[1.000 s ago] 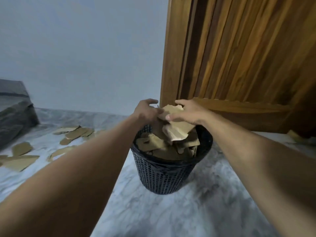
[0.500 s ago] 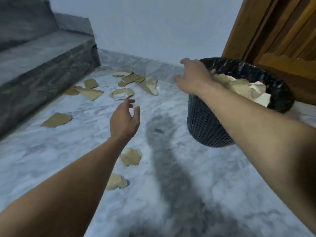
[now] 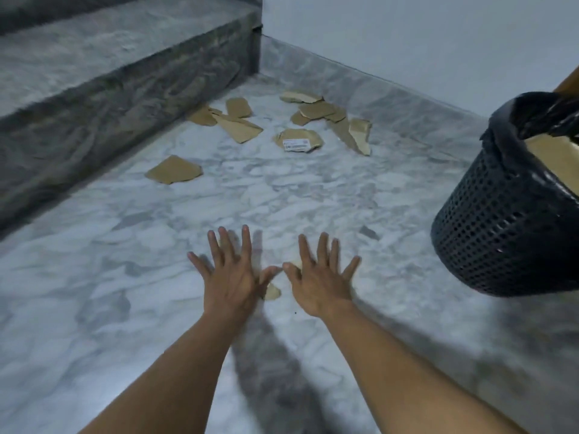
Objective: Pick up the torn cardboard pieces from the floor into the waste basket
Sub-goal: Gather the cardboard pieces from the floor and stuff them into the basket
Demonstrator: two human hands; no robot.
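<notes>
My left hand [image 3: 230, 277] and my right hand [image 3: 319, 278] hover side by side, fingers spread, palms down over the marble floor. Small torn cardboard scraps [image 3: 272, 291] lie under and between them, mostly hidden. Several bigger brown cardboard pieces lie farther off: one alone [image 3: 174, 173], one with a white label [image 3: 297, 140], and a cluster near the wall [image 3: 319, 109]. The dark mesh waste basket [image 3: 501, 233] with a black liner stands at the right, with cardboard inside it [image 3: 554, 158].
A grey stone step [image 3: 125, 89] runs along the left and far side. A pale wall [image 3: 407, 36] with a marble skirting closes the back. A sliver of wooden door [image 3: 568, 83] shows above the basket.
Both hands left the basket and swung left and down to the floor, now spread over the near scraps. The view turned from the basket and door towards the floor.
</notes>
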